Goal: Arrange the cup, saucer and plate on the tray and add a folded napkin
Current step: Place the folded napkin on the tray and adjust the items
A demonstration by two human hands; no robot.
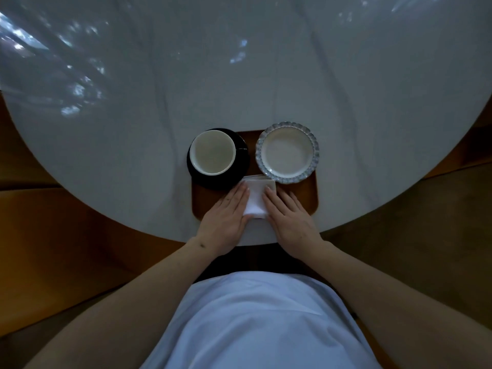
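Note:
A brown wooden tray [310, 194] lies at the near edge of the table. On its left end a white cup [213, 152] stands upright on a black saucer [243, 166] that overhangs the tray's left side. A white plate [287, 153] with a scalloped blue-grey rim sits on the tray's right end. A folded white napkin [257, 199] lies on the tray's front middle, just below the plate. My left hand [226, 218] lies flat against the napkin's left side. My right hand [288, 217] lies flat against its right side, fingers together.
The round pale marble table [239, 75] stretches far beyond the tray. Its near edge curves just behind my wrists. A wooden floor [53, 249] shows around the table on both sides.

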